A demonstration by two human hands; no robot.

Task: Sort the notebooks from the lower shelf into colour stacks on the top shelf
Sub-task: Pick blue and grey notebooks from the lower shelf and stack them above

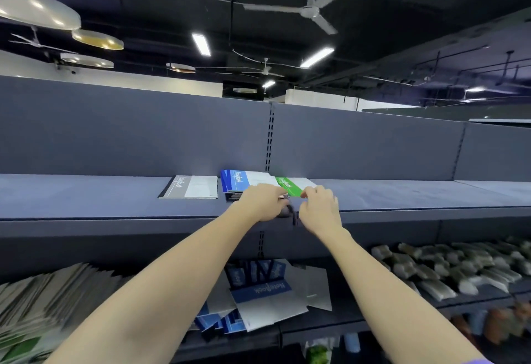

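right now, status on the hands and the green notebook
Left hand and right hand both gripping green notebook on top shelf. Blue stack just left. Nothing blocking.

both hands on green notebook | top shelf | blue stack beside

The top shelf was dark grey and flat; on it lay a grey notebook, then a stack of blue notebooks just beside it, then a green notebook next to those; the lower shelf held a messy pile of blue notebooks, tipped and overlapping; blurry packets lay to the right.
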